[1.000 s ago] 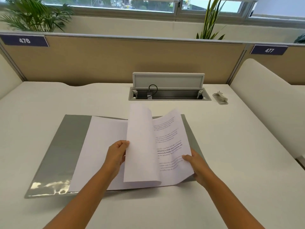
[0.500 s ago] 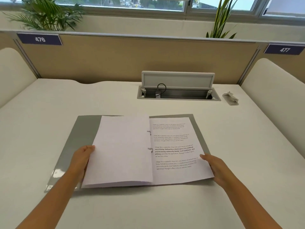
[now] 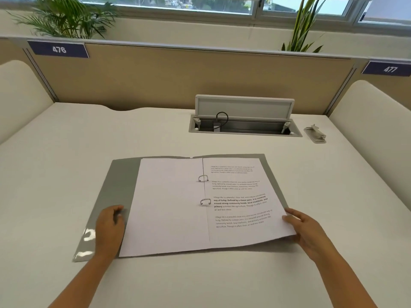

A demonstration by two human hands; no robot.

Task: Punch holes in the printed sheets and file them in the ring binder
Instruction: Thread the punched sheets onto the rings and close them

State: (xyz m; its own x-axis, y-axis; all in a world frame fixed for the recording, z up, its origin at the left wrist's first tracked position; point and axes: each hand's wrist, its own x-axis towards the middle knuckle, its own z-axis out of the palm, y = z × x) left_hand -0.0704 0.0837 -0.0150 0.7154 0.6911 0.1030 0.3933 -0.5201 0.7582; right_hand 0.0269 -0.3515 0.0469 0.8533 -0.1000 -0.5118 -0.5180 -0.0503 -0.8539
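Observation:
The grey ring binder [image 3: 115, 196] lies open and flat on the desk. Its two metal rings [image 3: 203, 178] are closed through the sheets. A blank-backed sheet [image 3: 169, 207] lies flat on the left of the rings and a printed sheet [image 3: 240, 196] on the right. My left hand [image 3: 110, 227] rests on the grey cover at the blank sheet's left edge, fingers curled and holding nothing. My right hand [image 3: 305, 232] lies at the lower right corner of the printed sheet, fingertips touching its edge.
A grey hole punch [image 3: 315, 134] sits at the back right next to the open cable tray [image 3: 244, 128] with its raised lid. Beige partitions with cushioned side panels [image 3: 373, 112] enclose the white desk [image 3: 66, 152].
The sheet that my left hand held upright a second ago now lies flat on the left of the rings. My left hand has moved left onto the cover; the right has hardly moved.

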